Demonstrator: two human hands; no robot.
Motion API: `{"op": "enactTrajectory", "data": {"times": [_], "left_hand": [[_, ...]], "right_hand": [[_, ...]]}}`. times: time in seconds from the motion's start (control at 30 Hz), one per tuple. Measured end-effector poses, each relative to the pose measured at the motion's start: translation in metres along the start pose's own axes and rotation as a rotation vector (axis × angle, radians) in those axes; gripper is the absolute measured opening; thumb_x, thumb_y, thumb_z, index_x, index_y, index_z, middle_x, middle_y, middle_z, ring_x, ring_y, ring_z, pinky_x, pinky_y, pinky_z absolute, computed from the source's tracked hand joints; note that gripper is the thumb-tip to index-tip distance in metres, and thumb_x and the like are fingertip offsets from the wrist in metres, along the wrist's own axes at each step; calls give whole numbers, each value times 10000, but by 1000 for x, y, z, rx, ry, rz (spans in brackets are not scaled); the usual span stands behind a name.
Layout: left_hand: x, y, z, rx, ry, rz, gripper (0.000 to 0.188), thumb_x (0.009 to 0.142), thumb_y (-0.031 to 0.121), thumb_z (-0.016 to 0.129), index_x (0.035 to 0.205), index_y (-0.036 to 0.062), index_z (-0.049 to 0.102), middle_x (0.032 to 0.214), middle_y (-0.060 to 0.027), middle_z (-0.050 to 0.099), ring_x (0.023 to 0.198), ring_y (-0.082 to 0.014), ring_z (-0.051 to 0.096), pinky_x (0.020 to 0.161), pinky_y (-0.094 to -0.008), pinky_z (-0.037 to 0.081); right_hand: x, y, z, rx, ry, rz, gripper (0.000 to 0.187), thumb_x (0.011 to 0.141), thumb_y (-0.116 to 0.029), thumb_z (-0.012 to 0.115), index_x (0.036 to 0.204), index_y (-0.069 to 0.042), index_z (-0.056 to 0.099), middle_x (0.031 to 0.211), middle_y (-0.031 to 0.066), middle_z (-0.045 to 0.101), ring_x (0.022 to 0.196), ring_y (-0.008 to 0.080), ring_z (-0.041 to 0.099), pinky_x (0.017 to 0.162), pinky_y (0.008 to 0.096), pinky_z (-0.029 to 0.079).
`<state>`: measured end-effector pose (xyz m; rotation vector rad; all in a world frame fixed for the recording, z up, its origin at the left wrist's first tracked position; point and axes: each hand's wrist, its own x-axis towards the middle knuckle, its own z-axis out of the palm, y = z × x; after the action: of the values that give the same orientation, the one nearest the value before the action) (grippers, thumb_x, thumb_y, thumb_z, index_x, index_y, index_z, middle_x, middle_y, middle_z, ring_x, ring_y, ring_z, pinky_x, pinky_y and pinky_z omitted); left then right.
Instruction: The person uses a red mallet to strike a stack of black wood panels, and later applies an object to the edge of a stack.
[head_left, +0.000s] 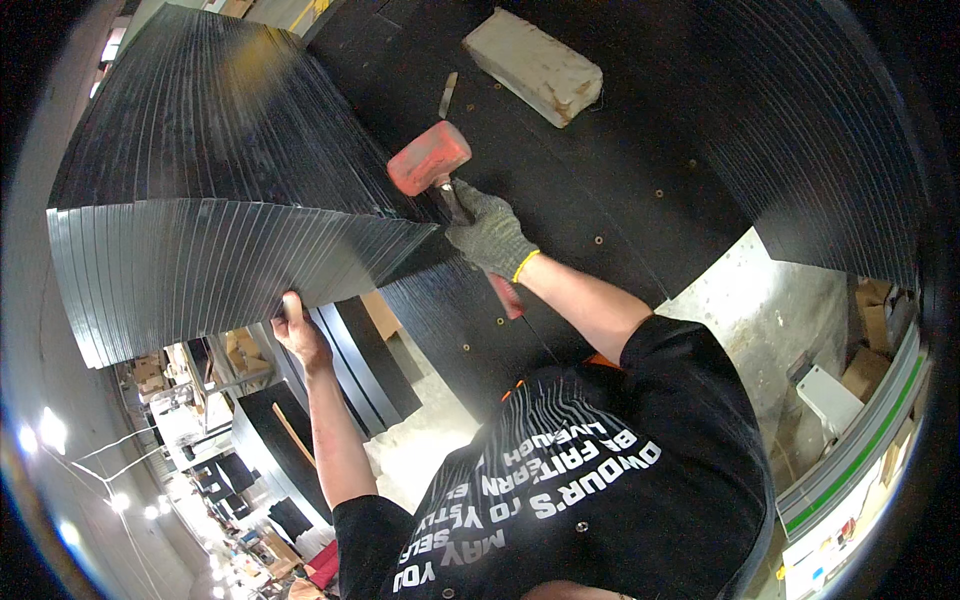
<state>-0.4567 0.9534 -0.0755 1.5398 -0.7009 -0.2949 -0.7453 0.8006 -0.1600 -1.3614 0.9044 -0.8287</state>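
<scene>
My right hand (490, 235), in a grey knit glove with a yellow cuff, is closed around the handle of a red-headed mallet (430, 160). The mallet's head is up beside the near corner of a tall stack of thin black panels (230, 130), and its red grip end shows below the glove. My bare left hand (303, 338) is at the lower edge of the stack's grey, ridged end face (240, 250). Its thumb points up against that face, apart from the other fingers, which are partly hidden.
A worn, pale block (533, 65) lies on the black surface (600, 180), near a small thin strip (448, 94). Another stack of black panels (820, 130) stands at right. Below it are pale floor and a white box-like thing (832, 400). Shelves and lights fill the lower left.
</scene>
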Motion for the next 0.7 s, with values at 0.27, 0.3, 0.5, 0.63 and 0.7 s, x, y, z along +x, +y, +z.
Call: {"op": "enactTrajectory", "data": {"times": [0.27, 0.3, 0.5, 0.63, 0.7], "left_hand": [[-1, -2, -8, -47, -121, 6, 442, 882, 232, 685, 1228, 7, 526, 1236, -95, 570, 1079, -222, 568, 948, -369, 438], [-2, -1, -7, -50, -123, 18, 452, 871, 240, 699, 1224, 11, 534, 1222, -89, 578, 1090, -217, 559, 968, -366, 419], [-5, 4, 0, -73, -126, 35, 417, 857, 255, 717, 1175, 23, 579, 1181, -74, 603, 1096, -200, 547, 999, -352, 385], [-4, 5, -1, -61, -125, 20, 378, 861, 227, 710, 1165, 33, 594, 1175, -70, 610, 1093, -197, 550, 994, -353, 391], [-5, 7, 4, -68, -127, 29, 369, 860, 221, 709, 1162, 39, 600, 1170, -68, 614, 1090, -197, 552, 994, -352, 392]], "right_hand": [[1, 14, -3, 7, 1, -130, 658, 773, -111, 645, 1392, -59, 427, 1025, 174, 651, 739, 220, 678, 620, 310, 547], [0, 8, -1, 58, -6, -94, 660, 765, -109, 654, 1385, -54, 433, 1029, 175, 647, 755, 217, 669, 629, 311, 538], [-3, -16, -1, -38, -57, -257, 607, 754, -136, 664, 1322, -15, 488, 1146, 205, 634, 1068, 301, 628, 888, 343, 507], [3, -26, -4, 115, 4, -232, 600, 764, -154, 665, 1323, -23, 491, 1161, 215, 624, 1093, 306, 617, 900, 341, 504], [3, -21, 4, 116, 77, -261, 601, 762, -149, 667, 1322, -22, 492, 1166, 219, 622, 1092, 288, 621, 903, 335, 499]]}}
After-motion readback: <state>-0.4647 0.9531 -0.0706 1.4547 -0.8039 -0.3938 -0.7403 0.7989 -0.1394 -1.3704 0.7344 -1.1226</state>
